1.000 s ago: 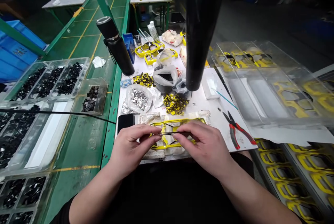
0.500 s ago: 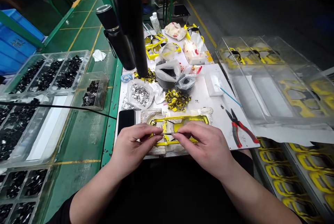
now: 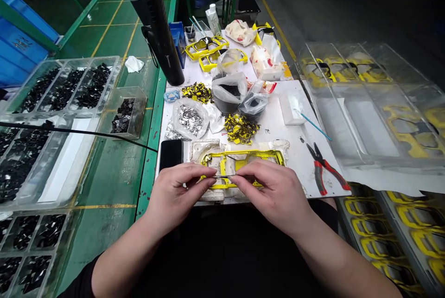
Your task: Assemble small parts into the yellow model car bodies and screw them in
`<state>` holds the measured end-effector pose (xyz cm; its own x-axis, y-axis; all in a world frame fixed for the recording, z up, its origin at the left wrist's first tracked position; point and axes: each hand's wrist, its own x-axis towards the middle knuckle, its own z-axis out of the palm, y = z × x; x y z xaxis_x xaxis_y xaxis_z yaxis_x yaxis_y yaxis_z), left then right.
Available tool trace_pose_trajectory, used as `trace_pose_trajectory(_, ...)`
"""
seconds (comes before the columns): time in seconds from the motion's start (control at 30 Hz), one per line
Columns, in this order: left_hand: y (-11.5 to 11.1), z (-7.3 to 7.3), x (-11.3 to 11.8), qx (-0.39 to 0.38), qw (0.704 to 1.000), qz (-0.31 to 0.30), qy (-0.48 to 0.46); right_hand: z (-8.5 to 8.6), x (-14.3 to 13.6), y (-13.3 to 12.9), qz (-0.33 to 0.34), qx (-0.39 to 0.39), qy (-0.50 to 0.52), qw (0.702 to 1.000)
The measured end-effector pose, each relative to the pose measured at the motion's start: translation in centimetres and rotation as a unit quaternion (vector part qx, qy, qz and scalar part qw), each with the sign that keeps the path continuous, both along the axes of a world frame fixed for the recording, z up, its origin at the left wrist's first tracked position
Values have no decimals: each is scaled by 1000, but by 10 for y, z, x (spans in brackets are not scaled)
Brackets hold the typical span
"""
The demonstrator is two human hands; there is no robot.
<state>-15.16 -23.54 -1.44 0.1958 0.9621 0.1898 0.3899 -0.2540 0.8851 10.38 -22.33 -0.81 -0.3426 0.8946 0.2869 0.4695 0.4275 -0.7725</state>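
Between my two hands is a thin, dark, rod-like piece (image 3: 224, 176), pinched at both ends. My left hand (image 3: 181, 191) grips its left end between thumb and fingertips. The right end is in the pinch of my right hand (image 3: 269, 189). Just beyond and beneath the hands lies a yellow plastic frame (image 3: 257, 154), seated in a whitish, worn holder (image 3: 205, 146). My hands cover part of the frame's near side. What the thin piece is exactly is too small to tell.
Red-handled pliers (image 3: 323, 168) lie at the right, a black phone (image 3: 171, 154) at the left. Farther back are a pile of yellow-black parts (image 3: 240, 129), a bag of silvery pieces (image 3: 189, 121) and a dark bottle (image 3: 163, 52). Clear trays (image 3: 358, 145) stand to the right.
The view has shifted slightly, so the table and its things appear a little farther right. Both hands keep the same pinch on the thin piece.
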Motion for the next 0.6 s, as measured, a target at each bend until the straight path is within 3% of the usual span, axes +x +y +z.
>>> trace_pose_trajectory(0.2, -2, -5, -14, 26, 996, 4, 86, -6, -4, 1, -8, -37, -85, 996)
trace_pose_trajectory(0.43, -10, -18, -28, 66, 987, -6, 150, -10, -15, -2, -13, -80, -258, 963)
trace_pose_trajectory(0.6, -14, -29, -31, 116, 976, -39, 180, -7, -23, -4, -7, -97, -280, 955)
